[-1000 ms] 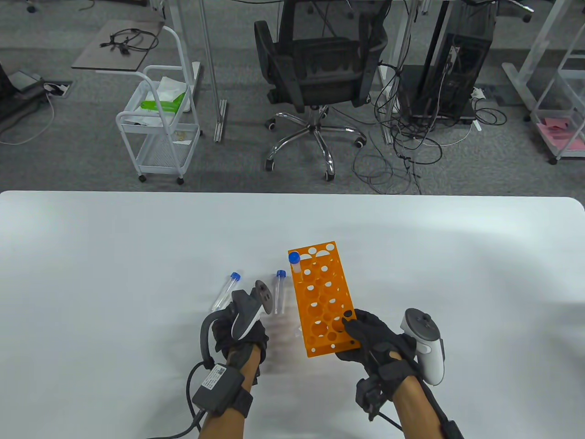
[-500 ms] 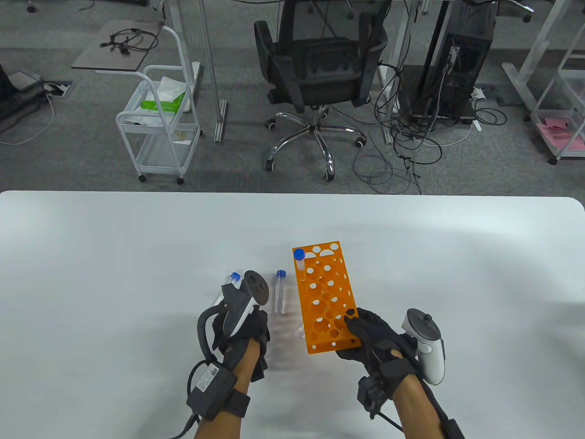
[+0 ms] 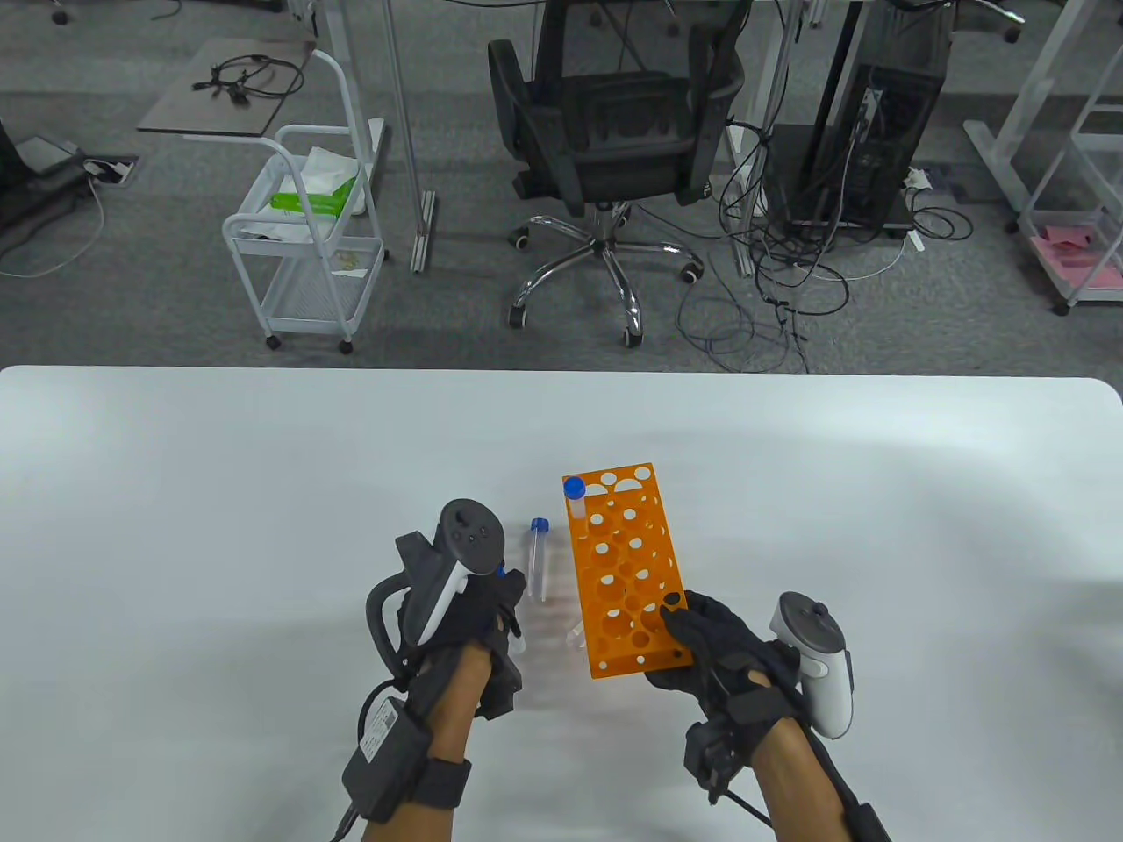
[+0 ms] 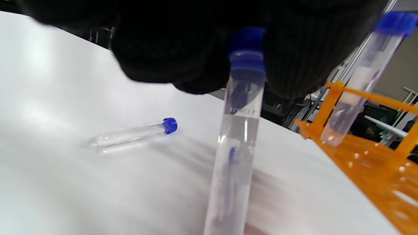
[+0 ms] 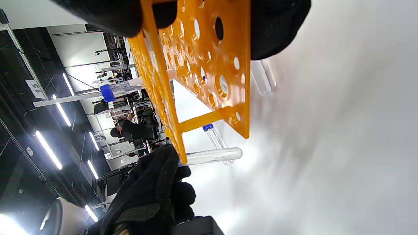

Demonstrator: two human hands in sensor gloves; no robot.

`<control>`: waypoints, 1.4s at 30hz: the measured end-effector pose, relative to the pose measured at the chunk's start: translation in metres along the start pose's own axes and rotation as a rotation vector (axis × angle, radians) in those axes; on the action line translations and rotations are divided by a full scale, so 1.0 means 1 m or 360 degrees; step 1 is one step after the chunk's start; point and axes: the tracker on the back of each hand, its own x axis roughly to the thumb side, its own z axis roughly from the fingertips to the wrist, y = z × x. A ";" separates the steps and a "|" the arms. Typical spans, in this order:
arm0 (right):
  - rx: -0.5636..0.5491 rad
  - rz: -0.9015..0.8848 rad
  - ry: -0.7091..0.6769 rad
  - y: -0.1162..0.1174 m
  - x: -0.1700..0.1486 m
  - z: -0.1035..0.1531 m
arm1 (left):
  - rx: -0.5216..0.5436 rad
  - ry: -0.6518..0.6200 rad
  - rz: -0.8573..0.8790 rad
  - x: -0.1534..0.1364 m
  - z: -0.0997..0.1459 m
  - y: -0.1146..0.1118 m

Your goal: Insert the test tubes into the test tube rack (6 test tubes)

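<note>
The left hand [image 3: 465,614] grips a clear test tube [image 4: 236,143] just below its blue screw cap [image 4: 247,52], gloved fingers [image 4: 183,55] closed around the top so the tube hangs nearly upright with its rounded end down toward the white table [image 3: 219,526]; in the table view only a bit of the tube shows at the hand's right edge, just left of the rack. The tube is transparent plastic with faint printed markings near the top. The right hand [image 3: 715,645] holds the near right corner of the orange test tube rack [image 3: 625,570], thumb on the top plate and fingers [image 5: 277,26] wrapped over its edge. The rack is a two-tier orange plastic frame pierced with round holes of large and small sizes, standing on the table and angled slightly away to the left. One blue-capped tube in the rack [image 3: 575,496] stands at its far left corner, leaning a little. A second blue-capped tube on the table [image 3: 537,559] lies flat just beside the rack's left side, cap pointing away from the person. A tracker [image 3: 456,553] sits on the back of the left hand
</note>
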 end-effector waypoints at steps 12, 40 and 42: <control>-0.0044 0.0040 0.0010 -0.001 0.000 -0.001 | 0.0201 -0.0225 0.0157 0.016 0.019 0.026; -0.0012 0.0020 0.0005 0.000 -0.002 -0.001 | 0.0651 -0.0568 0.0205 0.052 0.053 0.032; -0.0013 0.0015 0.0003 0.000 -0.002 -0.001 | 0.0641 -0.0584 0.0212 0.053 0.053 0.030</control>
